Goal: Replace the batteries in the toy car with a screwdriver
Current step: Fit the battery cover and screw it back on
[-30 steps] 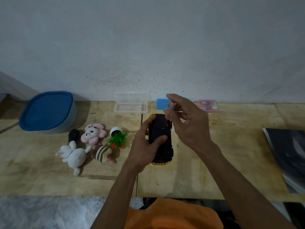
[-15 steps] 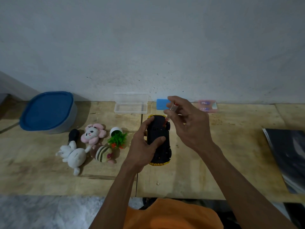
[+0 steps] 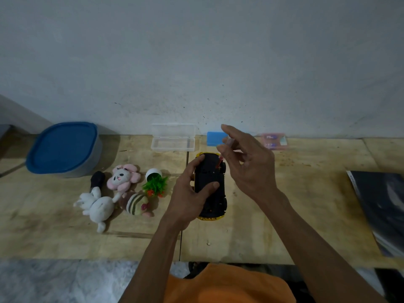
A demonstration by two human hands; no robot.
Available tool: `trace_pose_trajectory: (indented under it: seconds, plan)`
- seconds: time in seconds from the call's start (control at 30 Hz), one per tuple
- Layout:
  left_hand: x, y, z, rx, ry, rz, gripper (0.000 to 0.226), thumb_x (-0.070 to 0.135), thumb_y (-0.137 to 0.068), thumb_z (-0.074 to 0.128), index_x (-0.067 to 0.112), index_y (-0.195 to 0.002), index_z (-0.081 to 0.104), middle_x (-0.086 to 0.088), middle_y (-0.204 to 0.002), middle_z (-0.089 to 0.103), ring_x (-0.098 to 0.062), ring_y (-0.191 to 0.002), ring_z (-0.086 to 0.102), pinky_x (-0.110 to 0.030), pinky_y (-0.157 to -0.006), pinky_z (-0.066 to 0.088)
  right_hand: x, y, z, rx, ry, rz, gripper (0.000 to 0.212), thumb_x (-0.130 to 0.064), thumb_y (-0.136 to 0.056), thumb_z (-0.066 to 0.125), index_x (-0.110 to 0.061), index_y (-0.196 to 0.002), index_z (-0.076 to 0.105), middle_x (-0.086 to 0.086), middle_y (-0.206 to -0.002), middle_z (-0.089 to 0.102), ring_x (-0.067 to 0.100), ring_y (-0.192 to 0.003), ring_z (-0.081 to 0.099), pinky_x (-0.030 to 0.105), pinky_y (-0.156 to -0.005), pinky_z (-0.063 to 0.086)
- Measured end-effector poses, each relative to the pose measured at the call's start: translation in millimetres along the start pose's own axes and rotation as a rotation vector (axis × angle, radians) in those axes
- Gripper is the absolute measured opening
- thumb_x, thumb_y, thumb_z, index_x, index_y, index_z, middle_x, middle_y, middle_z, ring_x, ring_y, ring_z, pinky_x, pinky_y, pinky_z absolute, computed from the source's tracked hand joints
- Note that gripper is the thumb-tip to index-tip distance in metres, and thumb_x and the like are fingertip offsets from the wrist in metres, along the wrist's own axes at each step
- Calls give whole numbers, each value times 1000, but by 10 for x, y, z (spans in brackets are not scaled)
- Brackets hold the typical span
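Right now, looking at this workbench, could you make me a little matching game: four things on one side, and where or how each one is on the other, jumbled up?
Things:
1. toy car
2. screwdriver
3. clear plastic case
4. small potted plant

States:
A. lying tipped over beside the soft toys
B. pinched in the right hand, tip on the car's underside
C. standing open by the wall
D. upside down, steadied by the left hand

Pairs: 1-D, 2-B, 3-C, 4-A
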State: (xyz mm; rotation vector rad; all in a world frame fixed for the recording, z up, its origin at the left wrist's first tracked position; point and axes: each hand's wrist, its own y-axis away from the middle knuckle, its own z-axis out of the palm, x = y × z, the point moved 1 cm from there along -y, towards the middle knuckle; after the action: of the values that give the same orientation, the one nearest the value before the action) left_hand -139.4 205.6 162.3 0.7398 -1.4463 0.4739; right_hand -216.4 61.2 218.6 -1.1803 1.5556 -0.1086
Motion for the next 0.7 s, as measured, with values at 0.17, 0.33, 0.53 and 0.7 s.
trace_pose_trajectory:
  seconds: [0.17,0.33,0.53,0.7]
  plan:
    - [-34,-19,-85,23,0,-13,66,15,-88,77,43,-141,48,0,-132,57,-13,-111,64,-45,-82,63,-7,28,30,-16,-24,26,34,-9,-93,69,-6,-126,63,5,-101,72,9,-90,72,21,-78,60]
    - [-50,-20,-144,25,-31,3,66,19,-87,79,45,-140,48,5,-132,59,-17,-117,61,-47,-84,62,-23,32,55,-9,-2,27,42,-12,-90,73,-6,-130,61,8,-107,72,15,-91,71,24,-80,61]
    - [-27,0,-93,-14,-19,-6,75,22,-81,85,44,-141,46,8,-136,55,-9,-118,58,-45,-86,61,-47,22,97,46,11,24,45,-13,-86,77,-7,-128,63,9,-98,72,18,-86,72,22,-81,60]
    - [-25,-14,-81,-20,-6,-2,76,19,-81,85,46,-141,46,6,-135,55,-11,-117,61,-45,-85,62,-66,47,88,-1,-3,29,40,-9,-94,67,-7,-133,58,4,-114,71,12,-97,72,19,-81,59]
